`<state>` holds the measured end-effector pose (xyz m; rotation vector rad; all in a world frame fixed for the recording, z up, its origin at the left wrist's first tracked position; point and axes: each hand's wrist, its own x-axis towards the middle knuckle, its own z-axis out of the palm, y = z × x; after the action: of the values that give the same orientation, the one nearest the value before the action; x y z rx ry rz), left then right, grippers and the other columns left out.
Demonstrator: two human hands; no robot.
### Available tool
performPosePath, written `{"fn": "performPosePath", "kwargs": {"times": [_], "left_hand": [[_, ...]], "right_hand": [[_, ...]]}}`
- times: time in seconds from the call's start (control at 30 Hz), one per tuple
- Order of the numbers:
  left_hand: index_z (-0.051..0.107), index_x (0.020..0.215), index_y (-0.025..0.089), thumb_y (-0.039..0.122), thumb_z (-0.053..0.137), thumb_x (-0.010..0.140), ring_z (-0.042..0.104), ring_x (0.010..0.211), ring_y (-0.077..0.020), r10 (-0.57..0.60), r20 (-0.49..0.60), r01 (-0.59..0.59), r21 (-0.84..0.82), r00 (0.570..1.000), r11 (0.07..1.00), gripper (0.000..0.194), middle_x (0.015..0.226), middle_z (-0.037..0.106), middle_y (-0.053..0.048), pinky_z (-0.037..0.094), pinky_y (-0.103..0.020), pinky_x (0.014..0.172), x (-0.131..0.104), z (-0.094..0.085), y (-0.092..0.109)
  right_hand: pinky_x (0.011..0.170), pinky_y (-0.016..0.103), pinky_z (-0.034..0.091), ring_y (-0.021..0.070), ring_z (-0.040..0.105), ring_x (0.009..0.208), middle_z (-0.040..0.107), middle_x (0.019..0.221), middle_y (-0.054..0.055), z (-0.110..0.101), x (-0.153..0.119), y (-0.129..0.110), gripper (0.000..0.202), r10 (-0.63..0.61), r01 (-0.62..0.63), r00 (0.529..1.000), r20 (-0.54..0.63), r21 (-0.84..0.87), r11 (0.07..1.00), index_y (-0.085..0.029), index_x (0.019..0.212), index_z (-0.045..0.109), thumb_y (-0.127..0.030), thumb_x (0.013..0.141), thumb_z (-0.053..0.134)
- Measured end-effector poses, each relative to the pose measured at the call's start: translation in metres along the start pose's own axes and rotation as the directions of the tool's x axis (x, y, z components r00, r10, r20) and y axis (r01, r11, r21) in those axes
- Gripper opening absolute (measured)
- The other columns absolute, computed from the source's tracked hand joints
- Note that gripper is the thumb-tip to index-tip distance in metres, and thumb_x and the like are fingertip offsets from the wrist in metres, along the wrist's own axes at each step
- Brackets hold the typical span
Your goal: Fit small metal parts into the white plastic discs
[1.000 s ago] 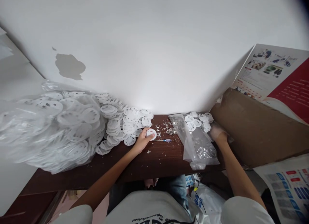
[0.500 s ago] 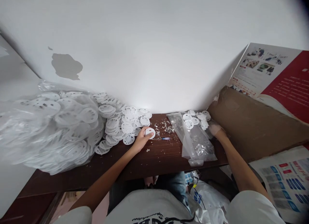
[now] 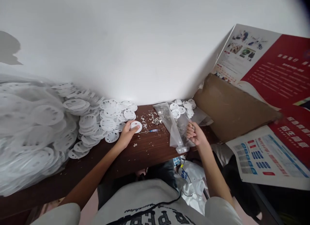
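A white round slotted plastic disc (image 3: 137,126) is gripped at its edge by my left hand (image 3: 125,135), thumb lying across its face. My right hand (image 3: 195,133) is raised over a clear plastic bag (image 3: 174,134), its fingers curled in; whatever small thing they hold cannot be made out. Just right of the disc lies a thin screwdriver (image 3: 153,130) with a blue-and-clear handle. Beyond it a little heap of small metal parts (image 3: 157,120) is spread on the dark table (image 3: 145,157). Several similar discs (image 3: 179,110) rest on the bag's far end.
Loose stacks of white discs (image 3: 108,109) fill the table left of my hand. Farther left bulges a large clear bag of discs (image 3: 31,131). A brown cardboard panel (image 3: 232,108) and printed posters (image 3: 268,73) stand at the right. Behind rises a white wall (image 3: 135,50).
My right hand has come from beside the cardboard, toward me and over the clear bag, with fingers now curled. The left hand keeps its disc. The view has turned right.
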<state>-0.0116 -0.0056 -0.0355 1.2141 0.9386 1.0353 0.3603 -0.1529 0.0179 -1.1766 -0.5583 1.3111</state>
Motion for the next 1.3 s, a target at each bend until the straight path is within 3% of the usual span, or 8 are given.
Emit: {"fn": "performPosePath", "kwargs": {"times": [0.17, 0.33, 0.47, 0.67, 0.87, 1.0, 1.17, 1.3], "left_hand": [[0.062, 0.123, 0.021, 0.044, 0.084, 0.075, 0.068, 0.105, -0.0229, -0.059, -0.011, 0.057, -0.09, 0.998, 0.994, 0.058, 0.116, 0.071, -0.007, 0.052, -0.035, 0.094, 0.0, -0.002, 0.001], [0.063, 0.121, 0.021, 0.043, 0.085, 0.073, 0.068, 0.102, -0.0221, -0.097, -0.018, 0.093, -0.151, 0.995, 0.984, 0.057, 0.114, 0.071, -0.006, 0.052, -0.035, 0.092, -0.006, -0.003, 0.008], [0.063, 0.121, 0.023, 0.043, 0.084, 0.073, 0.069, 0.102, -0.0227, -0.105, -0.002, 0.104, -0.144, 0.994, 0.984, 0.055, 0.115, 0.071, -0.006, 0.053, -0.035, 0.092, -0.008, -0.003, 0.011], [0.063, 0.12, 0.024, 0.044, 0.082, 0.074, 0.069, 0.1, -0.0234, -0.116, -0.006, 0.114, -0.129, 0.993, 0.985, 0.053, 0.115, 0.071, -0.005, 0.053, -0.035, 0.09, -0.01, -0.003, 0.015], [0.062, 0.12, 0.024, 0.044, 0.083, 0.075, 0.068, 0.103, -0.023, -0.116, 0.003, 0.115, -0.148, 0.993, 0.982, 0.053, 0.117, 0.069, -0.006, 0.052, -0.035, 0.093, -0.009, -0.004, 0.014], [0.062, 0.124, 0.024, 0.044, 0.081, 0.078, 0.067, 0.11, -0.0239, -0.095, 0.012, 0.096, -0.133, 0.995, 0.986, 0.054, 0.121, 0.069, -0.007, 0.051, -0.036, 0.099, -0.006, -0.007, 0.007], [0.061, 0.125, 0.022, 0.043, 0.08, 0.078, 0.066, 0.115, -0.0256, -0.057, 0.006, 0.057, -0.105, 0.998, 0.993, 0.055, 0.122, 0.069, -0.008, 0.05, -0.04, 0.103, -0.004, -0.008, 0.0], [0.061, 0.123, 0.022, 0.04, 0.08, 0.077, 0.066, 0.112, -0.0247, 0.003, -0.036, -0.005, -0.062, 0.999, 0.998, 0.053, 0.119, 0.07, -0.007, 0.049, -0.041, 0.104, -0.004, -0.005, 0.0]], "right_hand": [[0.038, 0.015, 0.038, 0.0059, 0.037, 0.04, 0.043, 0.057, -0.007, 0.074, 0.034, 0.016, 0.016, 0.16, -0.307, 0.923, 0.349, 0.421, 0.854, -0.021, 0.079, 0.051, -0.02, 0.093, 0.058], [0.068, 0.023, 0.062, 0.0137, 0.07, 0.073, 0.069, 0.075, 0.003, 0.116, 0.069, 0.029, 0.012, 0.179, -0.284, 0.954, 0.24, 0.536, 0.795, -0.02, 0.088, 0.06, -0.01, 0.088, 0.054], [0.09, 0.033, 0.063, 0.0215, 0.071, 0.115, 0.077, 0.112, 0.011, 0.135, 0.091, 0.031, 0.024, 0.131, -0.229, 0.965, 0.229, 0.487, 0.843, -0.018, 0.109, 0.067, -0.014, 0.09, 0.053], [0.092, 0.034, 0.06, 0.0231, 0.063, 0.13, 0.071, 0.133, 0.01, 0.14, 0.111, 0.03, 0.041, 0.051, -0.14, 0.976, 0.21, 0.431, 0.892, -0.018, 0.122, 0.069, -0.042, 0.101, 0.042], [0.098, 0.042, 0.055, 0.0265, 0.063, 0.128, 0.074, 0.127, 0.01, 0.134, 0.122, 0.034, 0.054, -0.167, 0.112, 0.977, 0.134, 0.344, 0.932, -0.022, 0.118, 0.07, -0.065, 0.096, 0.045], [0.101, 0.042, 0.051, 0.0251, 0.063, 0.125, 0.076, 0.12, 0.008, 0.132, 0.127, 0.04, 0.04, -0.273, 0.241, 0.956, 0.103, 0.251, 0.938, -0.022, 0.109, 0.071, -0.052, 0.094, 0.049], [0.111, 0.036, 0.045, 0.0197, 0.064, 0.121, 0.075, 0.112, 0.002, 0.132, 0.135, 0.051, 0.03, -0.366, 0.355, 0.926, 0.092, 0.118, 0.927, -0.023, 0.1, 0.068, -0.019, 0.072, 0.06], [0.1, 0.036, 0.052, 0.0205, 0.065, 0.106, 0.071, 0.105, 0.001, 0.13, 0.139, 0.056, 0.03, -0.319, 0.321, 0.943, 0.091, -0.004, 0.947, -0.025, 0.098, 0.066, -0.019, 0.07, 0.058]]}}
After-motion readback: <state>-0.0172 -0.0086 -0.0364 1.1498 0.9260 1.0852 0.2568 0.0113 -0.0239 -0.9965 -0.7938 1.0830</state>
